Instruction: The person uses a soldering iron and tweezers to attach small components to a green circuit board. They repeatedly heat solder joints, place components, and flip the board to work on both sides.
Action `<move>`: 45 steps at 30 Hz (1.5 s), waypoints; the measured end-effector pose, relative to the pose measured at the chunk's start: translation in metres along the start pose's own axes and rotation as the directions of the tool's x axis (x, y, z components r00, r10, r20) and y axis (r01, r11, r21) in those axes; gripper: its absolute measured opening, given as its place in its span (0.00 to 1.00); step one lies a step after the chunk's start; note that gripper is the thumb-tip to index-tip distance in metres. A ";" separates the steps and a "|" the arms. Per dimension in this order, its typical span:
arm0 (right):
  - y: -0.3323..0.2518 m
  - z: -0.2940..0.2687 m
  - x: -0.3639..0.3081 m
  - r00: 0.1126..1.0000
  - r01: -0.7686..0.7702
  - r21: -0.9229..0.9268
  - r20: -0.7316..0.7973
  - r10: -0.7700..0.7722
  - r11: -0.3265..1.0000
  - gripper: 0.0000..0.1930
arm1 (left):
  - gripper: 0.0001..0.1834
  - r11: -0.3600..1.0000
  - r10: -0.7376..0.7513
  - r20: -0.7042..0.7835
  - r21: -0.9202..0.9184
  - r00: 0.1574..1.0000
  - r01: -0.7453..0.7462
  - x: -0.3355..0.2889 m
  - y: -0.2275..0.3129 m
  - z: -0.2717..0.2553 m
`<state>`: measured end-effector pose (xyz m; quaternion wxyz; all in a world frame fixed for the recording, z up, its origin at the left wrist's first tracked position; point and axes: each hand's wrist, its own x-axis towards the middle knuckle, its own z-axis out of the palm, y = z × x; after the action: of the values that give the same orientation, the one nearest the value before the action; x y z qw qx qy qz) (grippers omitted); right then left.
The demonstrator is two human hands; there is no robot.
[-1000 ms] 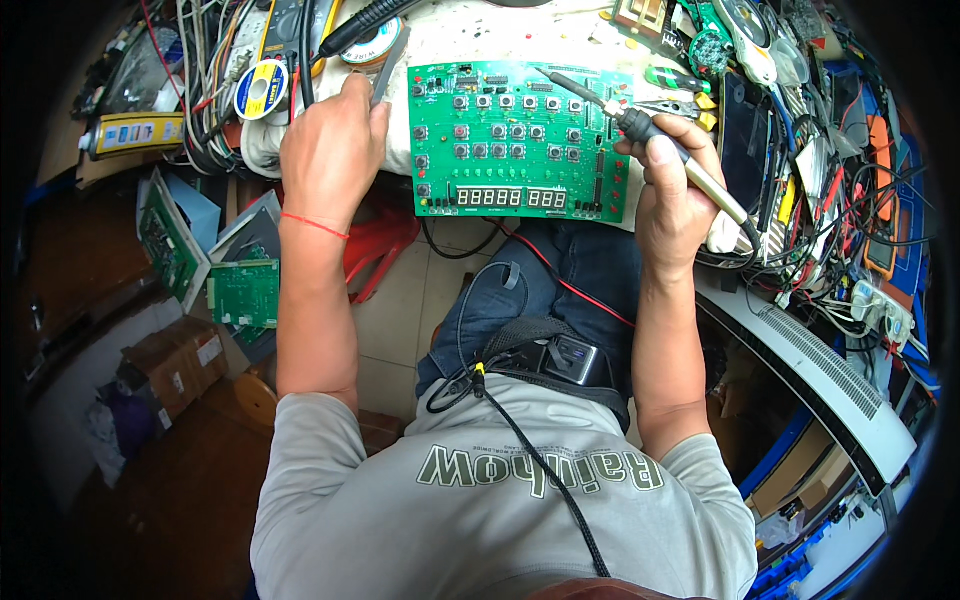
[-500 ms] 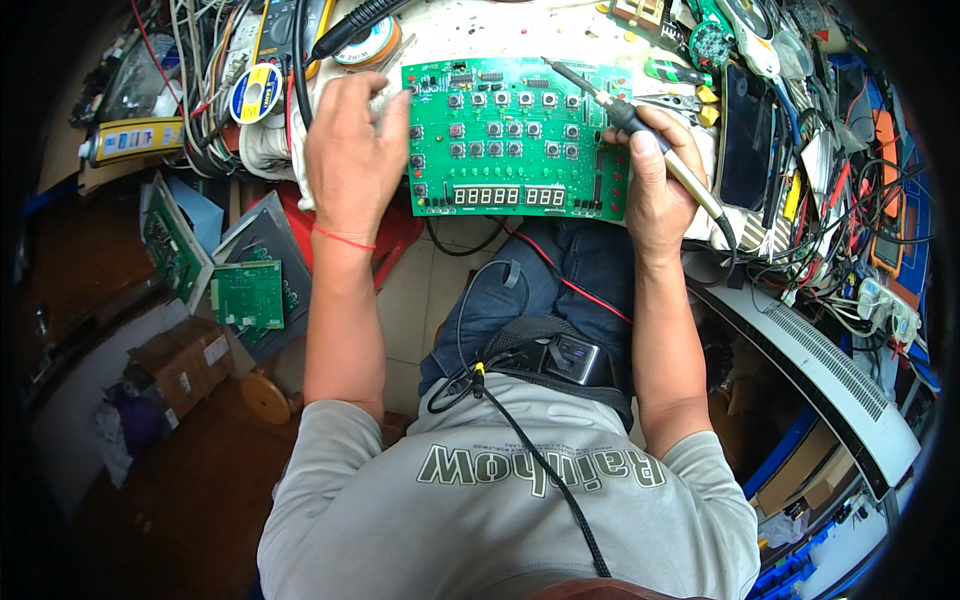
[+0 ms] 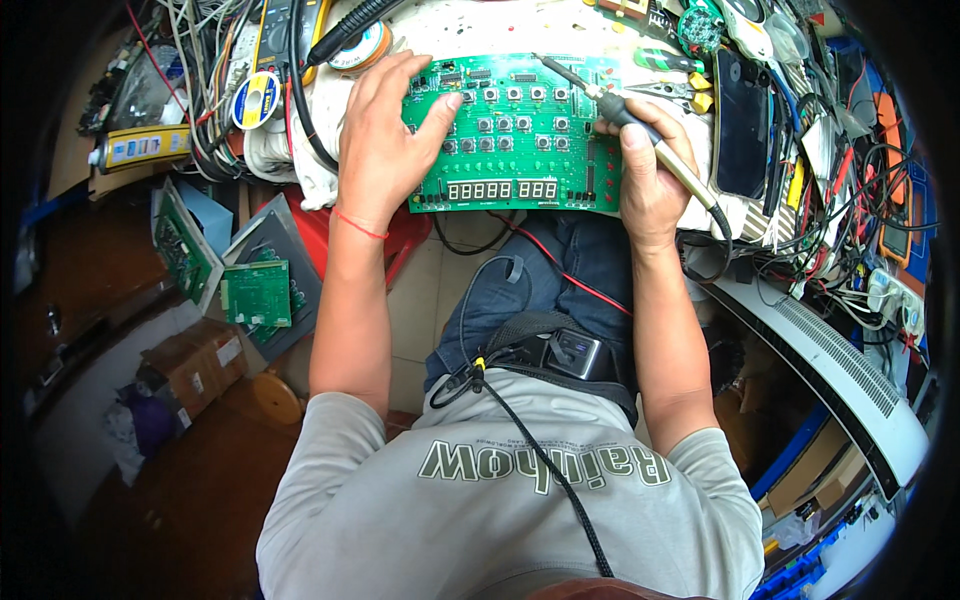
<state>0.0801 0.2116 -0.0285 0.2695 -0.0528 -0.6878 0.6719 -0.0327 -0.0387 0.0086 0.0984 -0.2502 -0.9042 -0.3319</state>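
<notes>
A green circuit board (image 3: 500, 170) lies across the near edge of the bench, with rows of small push buttons and two white-segment digit displays (image 3: 502, 190) along its near side. Over its left end rests my left hand (image 3: 388, 140), thumb apart and fingers stretched toward the far edge, covering some of the buttons there. At the board's right end my right hand (image 3: 655, 185) is closed round a soldering iron (image 3: 650, 135). The iron's tip points left, over the far part of the board; whether it touches is unclear. Its cable hangs down past my wrist.
Solder spools (image 3: 256, 100), a yellow multimeter (image 3: 285, 30) and bundled cables crowd the left. To the right lie pliers (image 3: 665, 92), a dark flat screen panel (image 3: 742, 130) and tangled wires. More circuit boards (image 3: 257, 293) lean low at left; a long grey-white casing (image 3: 820, 365) stands at lower right.
My left hand has moved right, from beside the board onto its left end, with the thumb over the buttons. The board and the iron have shifted slightly left in view.
</notes>
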 end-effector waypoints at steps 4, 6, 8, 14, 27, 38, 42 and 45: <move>0.000 -0.001 0.000 1.000 -0.003 -0.010 0.012 0.003 1.000 0.18 | 0.23 0.992 0.117 0.028 0.043 0.993 -0.118 -0.006 -0.003 0.000; 0.000 -0.001 0.000 1.000 -0.001 -0.011 0.018 0.001 1.000 0.18 | 0.22 0.996 0.084 0.022 0.019 0.996 -0.085 -0.006 -0.005 0.000; 0.001 0.000 0.000 1.000 0.004 0.006 0.018 -0.004 1.000 0.18 | 0.21 0.998 0.069 -0.002 0.003 0.998 -0.069 -0.006 -0.007 0.000; 0.001 -0.001 -0.001 1.000 -0.005 -0.005 0.029 0.005 1.000 0.17 | 0.14 0.998 -0.055 -0.190 0.007 0.980 0.058 -0.015 -0.021 -0.011; 0.005 -0.001 0.002 0.999 0.029 0.061 0.033 -0.031 0.998 0.16 | 0.09 0.954 -0.240 -0.346 0.088 0.907 0.287 -0.043 -0.049 -0.049; 0.008 -0.005 0.002 0.999 0.029 0.058 0.042 -0.031 0.998 0.17 | 0.08 0.941 -0.323 -0.401 -0.039 0.857 0.337 -0.050 -0.059 -0.045; 0.008 -0.006 0.003 0.999 0.023 0.050 0.045 -0.026 0.998 0.17 | 0.11 0.825 -0.553 -0.510 -0.448 0.659 0.345 -0.064 -0.078 -0.052; 0.008 -0.007 0.002 0.999 0.005 0.052 0.047 -0.007 0.999 0.17 | 0.13 0.698 -0.685 -0.441 -0.626 0.580 0.348 -0.078 -0.093 -0.061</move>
<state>0.0791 0.2191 -0.0358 0.2564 -0.0279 -0.6766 0.6897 -0.0133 -0.1697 -0.0229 0.2342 0.1499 -0.7330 -0.6208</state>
